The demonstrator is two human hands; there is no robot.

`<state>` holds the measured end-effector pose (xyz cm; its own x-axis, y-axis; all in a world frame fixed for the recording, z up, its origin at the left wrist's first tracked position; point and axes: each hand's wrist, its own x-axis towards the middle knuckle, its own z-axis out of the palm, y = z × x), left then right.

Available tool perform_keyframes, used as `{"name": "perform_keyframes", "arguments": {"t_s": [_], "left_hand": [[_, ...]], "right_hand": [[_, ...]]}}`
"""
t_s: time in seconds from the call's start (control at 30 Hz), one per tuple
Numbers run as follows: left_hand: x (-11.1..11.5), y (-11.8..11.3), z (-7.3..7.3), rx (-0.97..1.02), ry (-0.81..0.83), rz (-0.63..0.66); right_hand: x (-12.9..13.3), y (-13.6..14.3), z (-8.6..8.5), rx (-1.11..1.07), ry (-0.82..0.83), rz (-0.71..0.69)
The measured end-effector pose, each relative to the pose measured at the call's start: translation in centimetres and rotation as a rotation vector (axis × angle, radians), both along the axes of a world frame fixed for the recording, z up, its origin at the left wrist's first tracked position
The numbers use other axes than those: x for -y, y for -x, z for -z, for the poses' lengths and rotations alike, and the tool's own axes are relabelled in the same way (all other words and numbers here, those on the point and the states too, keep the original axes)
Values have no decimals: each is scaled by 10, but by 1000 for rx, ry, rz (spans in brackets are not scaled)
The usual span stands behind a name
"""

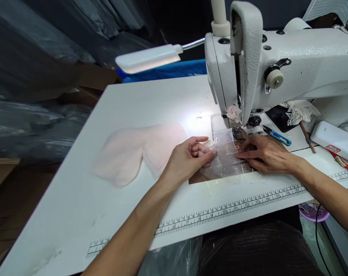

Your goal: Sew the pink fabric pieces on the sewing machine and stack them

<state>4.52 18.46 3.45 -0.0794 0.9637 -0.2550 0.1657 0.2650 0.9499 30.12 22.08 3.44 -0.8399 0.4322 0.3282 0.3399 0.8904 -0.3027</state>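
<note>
at work, near to far:
- ruler strip, along the near edge of the table.
- right hand: half open, fingers bent, fingertips resting on the sheer cloth; nothing visibly gripped.
- left hand: forefinger extended, other fingers curled toward the thumb, at the cloth's left edge; whether it pinches the cloth, cannot tell.
- sheer cloth, red-dotted, one: over a brown sheet, far part near the foot. handling, as judged: thin stuff, likely to pucker or slip; best kept flat and square to the foot, guided by light pressure without stretching, fingertips clear of the needle area.
- pink pieces: flat, left of the left hand.

containers, near to far:
- basket, purple, below the table at right: pale contents, too small to identify.
- carton, brown, beyond the table at left: contents not visible.
</note>
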Motion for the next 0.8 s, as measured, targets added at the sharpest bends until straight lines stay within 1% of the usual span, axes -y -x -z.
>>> {"name": "perform_keyframes", "arguments": {"t_s": [0.07, 0.1, 0.17, 0.23, 0.3, 0.33, 0.4, 0.43, 0.5, 0.6, 0.7, 0.77, 0.8], "left_hand": [[1, 1, 0, -50, -36, 19], [2, 2, 0, -105, -92, 15], [3, 1, -2, -277, -286, 7], [2, -2, -5, -489, -509, 54], [-1, -5, -7, -660, -669, 199], [-5, -8, -8, -711, -723, 287], [-12, -12, -9, -747, -793, 438], [-16, -13, -9, -742, -811, 491], [-23, -14, -9, -732, -831, 541], [-24, -6, -13, -769, -835, 520], [-9, 17, -24, -774, -783, 442], [10, 38, -35, -747, -719, 358], [22, 50, -39, -740, -669, 294]], "right_hand": [[1, 0, 0, 13, -7, 6], [1, 0, 1, 17, -12, 9], [1, 0, 1, 24, -22, 15], [2, 0, 1, 28, -21, 21], [3, 1, 1, 25, -18, 31], [4, 1, 0, 21, -19, 37], [5, 1, -1, 8, -26, 49], [5, 2, -1, 0, -31, 56], [5, 2, 0, -4, -40, 64], [4, 0, 2, 21, -50, 69], [4, -2, 2, 37, -67, 36], [3, -3, 1, 13, -98, -3], [2, -4, 0, -4, -102, -14]]}}
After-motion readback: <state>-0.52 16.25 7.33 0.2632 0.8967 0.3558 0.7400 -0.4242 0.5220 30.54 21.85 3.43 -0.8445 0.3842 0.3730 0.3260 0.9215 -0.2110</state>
